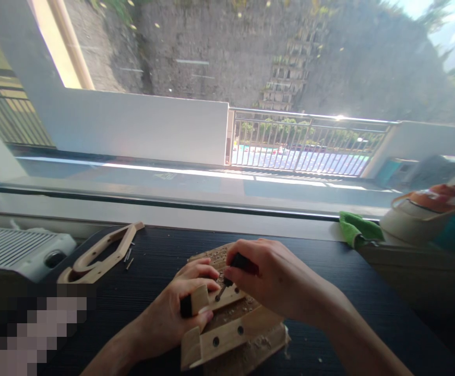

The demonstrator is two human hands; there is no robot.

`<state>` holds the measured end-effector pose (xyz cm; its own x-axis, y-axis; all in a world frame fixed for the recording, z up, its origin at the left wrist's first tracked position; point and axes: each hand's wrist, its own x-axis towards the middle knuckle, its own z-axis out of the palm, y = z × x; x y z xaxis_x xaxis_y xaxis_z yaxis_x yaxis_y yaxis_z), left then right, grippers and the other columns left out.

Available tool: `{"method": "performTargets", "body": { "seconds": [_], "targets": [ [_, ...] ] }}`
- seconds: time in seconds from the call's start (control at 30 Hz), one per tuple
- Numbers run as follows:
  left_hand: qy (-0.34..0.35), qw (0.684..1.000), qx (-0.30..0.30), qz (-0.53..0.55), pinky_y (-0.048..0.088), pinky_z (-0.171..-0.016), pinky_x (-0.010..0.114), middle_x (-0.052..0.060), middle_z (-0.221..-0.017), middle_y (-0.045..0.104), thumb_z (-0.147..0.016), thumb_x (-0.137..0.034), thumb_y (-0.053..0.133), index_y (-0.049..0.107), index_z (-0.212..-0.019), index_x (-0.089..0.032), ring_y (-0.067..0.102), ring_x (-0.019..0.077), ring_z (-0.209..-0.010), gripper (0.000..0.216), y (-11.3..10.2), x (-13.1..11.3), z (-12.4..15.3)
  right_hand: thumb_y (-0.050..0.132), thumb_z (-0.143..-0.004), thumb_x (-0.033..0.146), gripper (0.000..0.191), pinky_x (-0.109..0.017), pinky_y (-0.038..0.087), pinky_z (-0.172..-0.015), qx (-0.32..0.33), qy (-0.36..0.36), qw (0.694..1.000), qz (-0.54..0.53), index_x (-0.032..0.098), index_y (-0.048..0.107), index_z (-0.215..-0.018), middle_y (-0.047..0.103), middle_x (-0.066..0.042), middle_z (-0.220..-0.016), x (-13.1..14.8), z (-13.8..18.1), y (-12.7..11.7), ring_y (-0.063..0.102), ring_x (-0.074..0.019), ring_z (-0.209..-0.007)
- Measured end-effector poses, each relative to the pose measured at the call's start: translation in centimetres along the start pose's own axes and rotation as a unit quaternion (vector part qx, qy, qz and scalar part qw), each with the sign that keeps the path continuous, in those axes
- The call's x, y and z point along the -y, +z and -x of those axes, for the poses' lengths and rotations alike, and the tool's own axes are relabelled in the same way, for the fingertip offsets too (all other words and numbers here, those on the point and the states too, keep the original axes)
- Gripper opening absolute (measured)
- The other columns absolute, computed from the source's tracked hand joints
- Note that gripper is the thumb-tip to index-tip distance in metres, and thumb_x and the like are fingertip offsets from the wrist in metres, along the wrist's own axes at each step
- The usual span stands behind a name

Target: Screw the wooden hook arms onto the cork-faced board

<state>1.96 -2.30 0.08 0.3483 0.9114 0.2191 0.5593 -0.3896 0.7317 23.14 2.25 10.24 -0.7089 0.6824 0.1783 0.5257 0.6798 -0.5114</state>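
A wooden assembly (231, 334) of boards with drilled holes lies on the dark table (368, 292) in front of me, wood shavings scattered over it. My left hand (176, 313) is closed round a small wooden block at the assembly's left end. My right hand (270, 282) is closed on a screwdriver (233, 274) with a dark handle; its tip points down onto the wood just beside my left fingers.
A curved wooden frame piece (102, 256) lies at the left with a few loose screws (129, 257) beside it. A white heater (20, 250) stands far left. A green cloth (358, 228) and a round container (415, 216) sit at the right, under a wide window.
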Motion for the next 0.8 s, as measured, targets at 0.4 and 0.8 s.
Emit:
{"method": "performTargets", "body": {
  "seconds": [0.4, 0.8],
  "targets": [
    [0.022, 0.999, -0.04, -0.009, 0.033, -0.106, 0.047, 0.006, -0.121, 0.056, -0.068, -0.023, 0.068, 0.066, -0.097, -0.024, 0.042, 0.0287, -0.123, 0.029, 0.5, -0.1, -0.5, 0.047, -0.086, 0.017, 0.015, -0.024, 0.037, -0.067, 0.107, -0.082, 0.987, 0.093, 0.016, 0.062, -0.087, 0.063, -0.004, -0.079, 2.0, -1.3, -1.5, 0.054, -0.0134, -0.075],
    [0.013, 0.999, -0.05, -0.004, 0.036, -0.101, 0.047, 0.005, -0.11, 0.06, -0.07, -0.019, 0.061, 0.066, -0.085, -0.022, 0.048, 0.0273, -0.112, 0.016, 0.7, -0.8, -0.7, 0.047, -0.087, 0.018, 0.016, -0.026, 0.035, -0.06, 0.187, -0.092, 0.948, 0.239, 0.013, 0.062, -0.08, 0.067, -0.007, -0.08, 4.5, -3.8, -1.1, 0.059, -0.015, -0.072]
  ]
}}
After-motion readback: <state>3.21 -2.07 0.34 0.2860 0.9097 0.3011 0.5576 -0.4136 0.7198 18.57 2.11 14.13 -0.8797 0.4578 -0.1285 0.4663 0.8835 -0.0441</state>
